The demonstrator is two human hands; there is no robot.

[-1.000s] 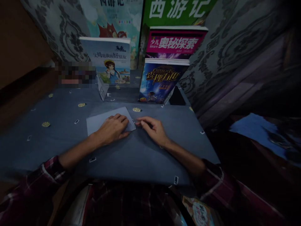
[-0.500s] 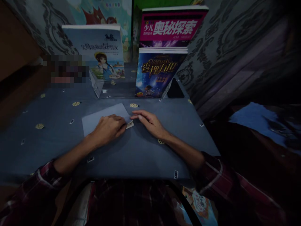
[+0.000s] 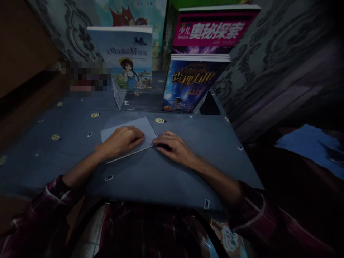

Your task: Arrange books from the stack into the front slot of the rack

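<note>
A pale, thin sheet of paper (image 3: 148, 129), perhaps folded since its front edge looks slightly thick, lies at an angle on the cloth-covered table. My left hand (image 3: 122, 141) presses down on it, its fingers curled and held together. At the paper's right corner is my right hand (image 3: 173, 146), with fingers bent and fingertips closed on the edge. Both palms face down, and the fingertips are partly hidden.
Behind the paper stand a blue-grey book (image 3: 123, 43), a dark blue book (image 3: 185, 82) and a pink-covered book (image 3: 212, 32), with clear bookends (image 3: 120, 95). A dark flat object (image 3: 211, 104) lies at right. The table (image 3: 161, 179) has a patterned cloth.
My right fingers have gone from stretched out beside the paper to bent onto its corner. A small pale piece by my left fingertips no longer shows. The view has shifted slightly left.
</note>
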